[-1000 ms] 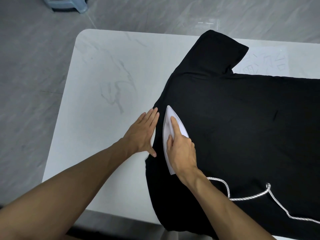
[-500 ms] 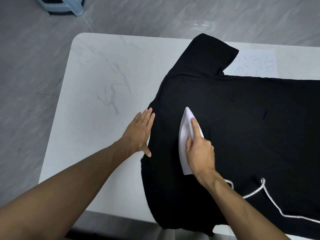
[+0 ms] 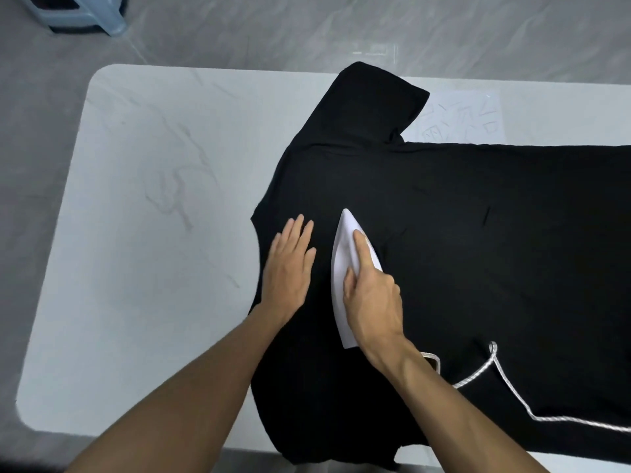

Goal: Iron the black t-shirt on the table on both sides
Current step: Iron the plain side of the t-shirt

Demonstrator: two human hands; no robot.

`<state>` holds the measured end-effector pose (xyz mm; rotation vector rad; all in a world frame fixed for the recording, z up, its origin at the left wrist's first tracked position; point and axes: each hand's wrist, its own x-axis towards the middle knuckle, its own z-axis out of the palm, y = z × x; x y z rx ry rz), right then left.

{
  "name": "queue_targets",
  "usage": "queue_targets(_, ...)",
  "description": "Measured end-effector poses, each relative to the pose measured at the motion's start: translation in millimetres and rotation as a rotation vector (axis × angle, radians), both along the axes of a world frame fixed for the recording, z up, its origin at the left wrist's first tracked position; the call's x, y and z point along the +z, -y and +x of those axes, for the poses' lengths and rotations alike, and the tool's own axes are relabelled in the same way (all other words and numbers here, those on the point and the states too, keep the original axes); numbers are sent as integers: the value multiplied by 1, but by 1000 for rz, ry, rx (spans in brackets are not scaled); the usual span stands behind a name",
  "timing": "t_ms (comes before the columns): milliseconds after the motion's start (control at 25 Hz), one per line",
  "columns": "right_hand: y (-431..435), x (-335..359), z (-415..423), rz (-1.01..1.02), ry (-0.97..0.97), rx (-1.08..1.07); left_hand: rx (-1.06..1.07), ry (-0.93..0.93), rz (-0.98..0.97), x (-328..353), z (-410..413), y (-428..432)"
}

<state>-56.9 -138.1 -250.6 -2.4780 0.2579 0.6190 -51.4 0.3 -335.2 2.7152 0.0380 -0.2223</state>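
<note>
Black cotton t-shirt [image 3: 478, 268] lay spread across white marble-patterned table [image 3: 153, 233], right side. Left hand [image 3: 290, 264] pressed flat on it, fingers straight; right hand [image 3: 372, 295] fingers clamped on white pointed iron [image 3: 345, 254], braided cord [image 3: 512, 394] trailing right.

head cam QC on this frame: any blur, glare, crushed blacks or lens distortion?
Head view: light soft and even, shadows faint; black t-shirt nearly crushed, few creases readable; white iron near blown out; left hand slightly smeared at the fingers; small glare patch on the floor; table edges bow from the wide lens.
</note>
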Motion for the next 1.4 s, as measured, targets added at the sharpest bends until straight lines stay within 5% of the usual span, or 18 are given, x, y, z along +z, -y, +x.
queue_targets(120, -1, -7, 0, -60, 20, 34, -40, -15, 214, -23, -4, -8)
queue_targets(400, 61, 2, 13, -57, 47, -76, -39, -49, 294, -23, -2, -6)
queue_targets(640, 88, 6, 17, -51, 46, -66, 21, -29, 282, -12, -1, 10)
queue_targets(800, 91, 1, 17, -24, 29, -79, 26, -13, 105, -10, 9, 86)
queue_targets(1400, 209, 6, 25, -111, 60, -209, -5, -95, 304, -21, 13, 113)
